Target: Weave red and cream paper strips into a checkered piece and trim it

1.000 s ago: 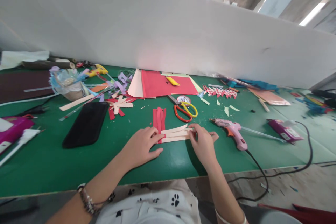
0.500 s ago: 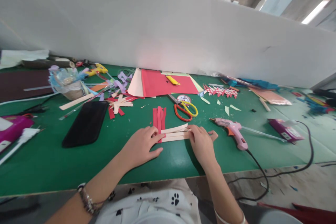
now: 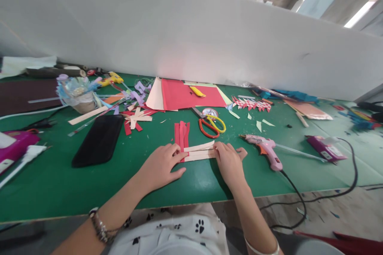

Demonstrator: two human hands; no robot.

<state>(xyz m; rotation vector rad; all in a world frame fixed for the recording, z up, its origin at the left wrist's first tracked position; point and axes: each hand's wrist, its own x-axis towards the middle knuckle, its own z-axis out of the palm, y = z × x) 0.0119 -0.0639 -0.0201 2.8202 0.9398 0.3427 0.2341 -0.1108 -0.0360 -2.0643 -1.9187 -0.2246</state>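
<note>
In front of me several upright red paper strips cross several cream paper strips that lie sideways, making an L shape. My left hand rests at the crossing, its fingers curled and pressing the strips there, with the thumb held off below. At the other end, my right hand has its thumb and fingertips closed on the free ends of the cream strips. The upper cream strip slants away from the others. How the strips overlap beneath my left fingers is hidden.
Beyond the strips lie orange-and-yellow-handled scissors and red paper sheets with a yellow cutter. To the right are a pink glue gun with a cord and a woven red-and-white strip. A black phone lies left.
Both hands stay almost still on the strips; the view shifts very slightly.
</note>
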